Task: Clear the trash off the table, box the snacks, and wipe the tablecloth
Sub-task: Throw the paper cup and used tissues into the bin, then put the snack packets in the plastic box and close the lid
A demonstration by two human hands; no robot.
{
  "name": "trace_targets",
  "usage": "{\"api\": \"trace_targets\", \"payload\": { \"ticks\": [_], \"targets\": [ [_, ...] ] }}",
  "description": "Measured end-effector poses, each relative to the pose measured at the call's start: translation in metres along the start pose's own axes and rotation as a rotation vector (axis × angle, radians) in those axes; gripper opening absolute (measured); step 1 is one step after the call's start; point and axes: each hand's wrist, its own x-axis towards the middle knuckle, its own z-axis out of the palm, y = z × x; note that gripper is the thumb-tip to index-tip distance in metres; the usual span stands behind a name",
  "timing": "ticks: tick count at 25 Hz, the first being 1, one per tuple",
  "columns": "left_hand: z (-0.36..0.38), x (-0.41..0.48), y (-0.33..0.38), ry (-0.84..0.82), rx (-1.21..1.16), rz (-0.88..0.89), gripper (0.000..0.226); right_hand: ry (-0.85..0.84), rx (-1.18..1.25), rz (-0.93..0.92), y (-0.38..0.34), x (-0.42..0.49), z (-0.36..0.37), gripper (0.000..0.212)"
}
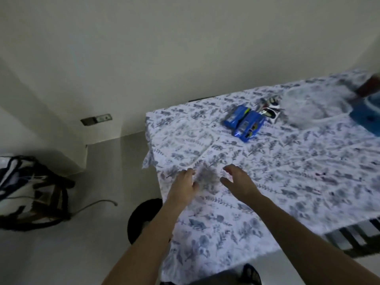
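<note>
Blur is softening the whole dim view. Both bare hands are hovering over the near left corner of the floral tablecloth [267, 182], left hand [184, 183] and right hand [239, 181] with fingers loosely spread, holding nothing. Beyond them, two blue snack packs [244, 122] are lying side by side on the tablecloth, touching. Just behind those, black-and-white wrappers [270, 111] are showing, too smeared to identify. At the far right edge of the tablecloth, a blue object [365, 118] is being cut off by the frame.
</note>
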Motion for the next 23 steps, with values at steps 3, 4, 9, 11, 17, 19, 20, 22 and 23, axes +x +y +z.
{"api": "trace_targets", "payload": {
  "ticks": [3, 4, 9, 11, 17, 19, 20, 22, 23],
  "targets": [
    [0.038, -0.002, 0.057, -0.048, 0.04, -0.01, 0.039, 0.0, -0.021, 0.039, 0.062, -0.02, -0.046, 0.043],
    [0.05, -0.001, 0.066, -0.064, 0.06, -0.018, 0.038, -0.009, -0.021, 0.047, 0.077, -0.024, -0.057, 0.043],
    [0.11, 0.013, 0.156, -0.054, 0.079, -0.04, 0.037, -0.036, -0.046, 0.027, 0.152, -0.034, -0.135, 0.043],
    [0.124, 0.018, 0.185, -0.049, 0.093, -0.005, 0.037, -0.033, -0.05, 0.012, 0.167, -0.034, -0.158, 0.043],
    [0.131, 0.064, 0.223, -0.024, 0.105, 0.031, 0.036, 0.004, -0.011, -0.009, 0.193, -0.017, -0.189, 0.043],
    [0.13, 0.083, 0.228, -0.025, 0.113, 0.045, 0.036, 0.025, 0.018, 0.011, 0.196, -0.004, -0.196, 0.043],
    [0.129, 0.092, 0.23, -0.02, 0.112, 0.047, 0.036, 0.024, 0.026, 0.01, 0.195, 0.001, -0.2, 0.043],
    [0.125, 0.116, 0.233, -0.002, 0.107, 0.06, 0.035, 0.017, 0.017, -0.004, 0.194, 0.018, -0.208, 0.043],
    [0.123, 0.129, 0.233, 0.011, 0.095, 0.057, 0.035, 0.01, 0.005, -0.011, 0.194, 0.028, -0.213, 0.043]
  ]
}}
